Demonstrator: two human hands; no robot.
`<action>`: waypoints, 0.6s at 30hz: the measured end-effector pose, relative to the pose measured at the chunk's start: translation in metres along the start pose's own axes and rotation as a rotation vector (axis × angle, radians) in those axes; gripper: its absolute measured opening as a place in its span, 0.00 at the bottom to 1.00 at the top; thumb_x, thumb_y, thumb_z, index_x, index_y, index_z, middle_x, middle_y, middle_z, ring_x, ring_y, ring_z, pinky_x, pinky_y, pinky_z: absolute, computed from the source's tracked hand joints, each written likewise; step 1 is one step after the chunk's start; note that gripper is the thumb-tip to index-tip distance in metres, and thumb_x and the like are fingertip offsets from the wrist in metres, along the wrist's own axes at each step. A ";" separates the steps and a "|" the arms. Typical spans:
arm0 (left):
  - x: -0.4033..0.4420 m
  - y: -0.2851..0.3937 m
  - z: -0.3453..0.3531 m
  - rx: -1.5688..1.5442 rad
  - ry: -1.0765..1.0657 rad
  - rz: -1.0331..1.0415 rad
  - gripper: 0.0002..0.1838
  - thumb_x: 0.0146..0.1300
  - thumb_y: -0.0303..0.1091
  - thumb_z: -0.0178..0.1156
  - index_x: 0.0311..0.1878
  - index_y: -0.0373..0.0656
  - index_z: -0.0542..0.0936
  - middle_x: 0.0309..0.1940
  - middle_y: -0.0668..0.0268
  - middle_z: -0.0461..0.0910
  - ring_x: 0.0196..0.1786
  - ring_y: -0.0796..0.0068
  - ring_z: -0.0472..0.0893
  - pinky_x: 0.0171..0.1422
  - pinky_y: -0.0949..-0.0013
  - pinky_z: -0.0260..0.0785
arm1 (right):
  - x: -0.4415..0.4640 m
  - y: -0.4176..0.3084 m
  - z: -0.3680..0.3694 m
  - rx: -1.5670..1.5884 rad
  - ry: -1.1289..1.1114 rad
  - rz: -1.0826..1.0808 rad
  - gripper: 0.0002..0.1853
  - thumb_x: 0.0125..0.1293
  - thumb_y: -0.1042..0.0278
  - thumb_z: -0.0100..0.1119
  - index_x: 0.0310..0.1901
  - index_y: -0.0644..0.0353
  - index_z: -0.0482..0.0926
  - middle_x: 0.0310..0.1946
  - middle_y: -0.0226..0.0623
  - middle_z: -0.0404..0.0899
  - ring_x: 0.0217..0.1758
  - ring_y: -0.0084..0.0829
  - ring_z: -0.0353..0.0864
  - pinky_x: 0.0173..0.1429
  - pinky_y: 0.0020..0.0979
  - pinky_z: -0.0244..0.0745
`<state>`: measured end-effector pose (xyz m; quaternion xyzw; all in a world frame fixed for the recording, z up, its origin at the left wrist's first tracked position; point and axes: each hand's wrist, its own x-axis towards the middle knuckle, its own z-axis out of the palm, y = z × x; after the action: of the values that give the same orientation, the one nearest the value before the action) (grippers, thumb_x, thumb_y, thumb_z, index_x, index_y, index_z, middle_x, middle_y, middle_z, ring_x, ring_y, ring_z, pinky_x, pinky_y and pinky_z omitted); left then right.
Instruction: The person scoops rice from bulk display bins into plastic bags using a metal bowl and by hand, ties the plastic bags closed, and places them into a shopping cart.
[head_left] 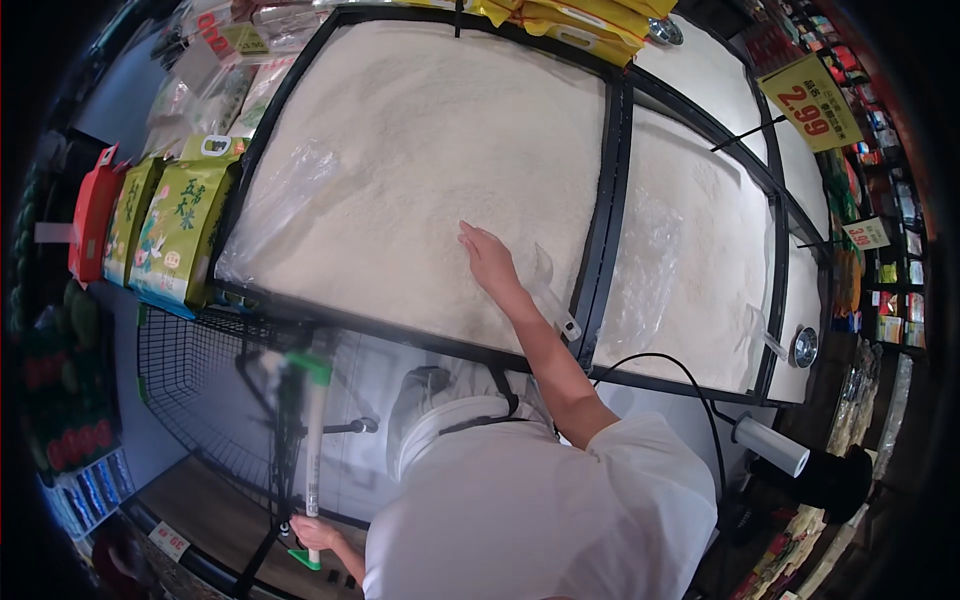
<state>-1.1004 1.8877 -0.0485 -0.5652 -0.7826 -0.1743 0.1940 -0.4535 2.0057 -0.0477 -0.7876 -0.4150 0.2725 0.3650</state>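
Note:
My right hand is over the white rice in the large black-framed bin, its fingers stretched out and nothing visible in them. Whether the fingertips touch the grains I cannot tell. Just to its right, a clear plastic scoop lies on the rice by the bin's edge. Down at the lower left, my left hand is closed round the handle of a shopping cart, near its green end piece.
The wire shopping cart stands against the bin's front. Green rice bags sit left of the bin. Clear plastic bags lie on the rice. More bins adjoin at right, with a price sign and a bag roll.

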 end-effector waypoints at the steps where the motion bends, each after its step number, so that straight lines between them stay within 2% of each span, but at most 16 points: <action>1: 0.000 0.002 -0.003 0.011 -0.028 -0.008 0.21 0.71 0.39 0.42 0.26 0.34 0.74 0.30 0.52 0.76 0.32 0.43 0.75 0.36 0.46 0.61 | -0.003 -0.016 -0.006 0.043 -0.043 0.102 0.20 0.71 0.71 0.49 0.63 0.60 0.74 0.67 0.49 0.69 0.72 0.54 0.64 0.72 0.41 0.63; 2: 0.000 0.005 -0.006 0.022 -0.055 -0.016 0.21 0.70 0.39 0.43 0.26 0.34 0.74 0.30 0.52 0.76 0.32 0.43 0.75 0.36 0.46 0.61 | -0.005 -0.025 -0.010 0.086 -0.086 0.203 0.20 0.71 0.71 0.49 0.63 0.60 0.74 0.66 0.50 0.70 0.71 0.54 0.64 0.72 0.41 0.63; 5: 0.001 0.008 -0.009 0.009 -0.076 -0.040 0.20 0.70 0.38 0.43 0.27 0.33 0.75 0.30 0.52 0.76 0.33 0.42 0.75 0.36 0.46 0.62 | -0.006 0.015 0.016 -0.161 0.196 -0.169 0.22 0.70 0.69 0.52 0.66 0.56 0.72 0.68 0.52 0.67 0.72 0.57 0.62 0.72 0.43 0.63; 8: 0.000 0.005 -0.004 0.007 0.001 0.000 0.20 0.69 0.38 0.43 0.27 0.33 0.74 0.30 0.51 0.76 0.33 0.42 0.75 0.36 0.46 0.62 | -0.014 0.020 0.023 -0.229 0.195 -0.155 0.27 0.68 0.60 0.57 0.69 0.51 0.69 0.73 0.53 0.57 0.76 0.60 0.52 0.76 0.52 0.53; 11: 0.001 0.005 -0.005 0.006 -0.055 -0.029 0.20 0.70 0.38 0.43 0.27 0.32 0.74 0.30 0.50 0.75 0.32 0.42 0.75 0.36 0.46 0.62 | -0.033 0.015 0.035 -0.314 0.158 -0.188 0.34 0.65 0.47 0.60 0.71 0.46 0.67 0.77 0.51 0.47 0.79 0.62 0.43 0.76 0.61 0.44; 14: 0.000 0.004 -0.005 -0.006 -0.039 -0.015 0.21 0.71 0.38 0.42 0.27 0.32 0.74 0.30 0.50 0.75 0.33 0.42 0.75 0.35 0.46 0.62 | -0.049 0.007 0.048 -0.410 0.008 -0.238 0.38 0.62 0.43 0.62 0.72 0.43 0.65 0.78 0.49 0.47 0.80 0.59 0.42 0.78 0.60 0.39; 15: 0.000 0.005 -0.006 0.015 -0.048 -0.026 0.21 0.71 0.38 0.42 0.27 0.32 0.74 0.30 0.50 0.75 0.33 0.42 0.75 0.35 0.46 0.62 | -0.051 0.007 0.051 -0.398 0.011 -0.296 0.35 0.63 0.49 0.63 0.72 0.41 0.66 0.78 0.47 0.47 0.80 0.57 0.42 0.76 0.62 0.40; 18: 0.001 0.008 -0.008 0.061 -0.077 -0.052 0.21 0.72 0.38 0.41 0.27 0.32 0.73 0.31 0.50 0.76 0.33 0.42 0.75 0.35 0.47 0.62 | -0.042 0.016 0.062 -0.379 0.086 -0.386 0.29 0.64 0.59 0.63 0.68 0.44 0.71 0.73 0.46 0.57 0.77 0.52 0.53 0.74 0.55 0.51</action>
<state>-1.0919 1.8866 -0.0408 -0.5447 -0.8089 -0.1335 0.1765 -0.5126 1.9856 -0.0910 -0.7590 -0.5852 0.0817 0.2736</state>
